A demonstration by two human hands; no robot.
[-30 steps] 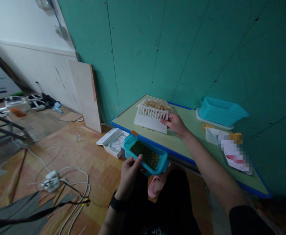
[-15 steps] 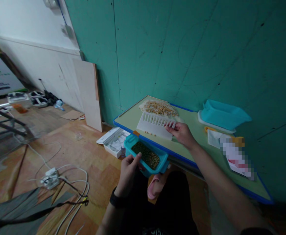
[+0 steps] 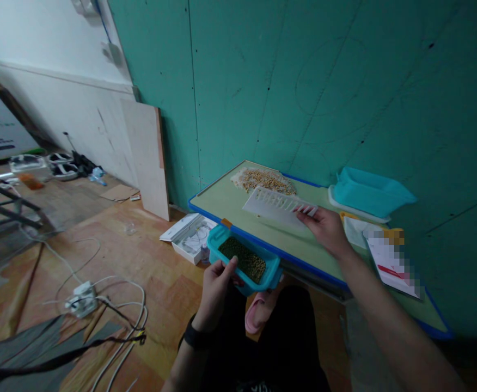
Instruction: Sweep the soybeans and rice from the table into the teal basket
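My left hand (image 3: 221,279) grips the near side of a blue plastic container (image 3: 271,278), thumb over its rim. Dark green beans and some yellow beans (image 3: 242,257) lie in it. The container is held just under the front edge of a low table (image 3: 218,197). Over the tabletop, my right hand (image 3: 324,228) pinches the right end of a white slotted plastic plate (image 3: 277,209), which is tilted. Behind the plate, a pile of yellow beans (image 3: 268,180) is spread on what looks like a clear plastic sheet. One or two loose beans lie near the plate's lower edge.
A larger blue tub (image 3: 371,190) stands on a white tray at the table's back right. A white packet (image 3: 355,231) and a partly blurred card (image 3: 391,267) lie nearby. An open white box (image 3: 189,242) and a power strip (image 3: 82,299) with cables sit on the floor.
My right hand has moved the slotted plate to the right, off the row of loose beans along the front edge, which no longer shows. My left hand and the container stay almost in place.
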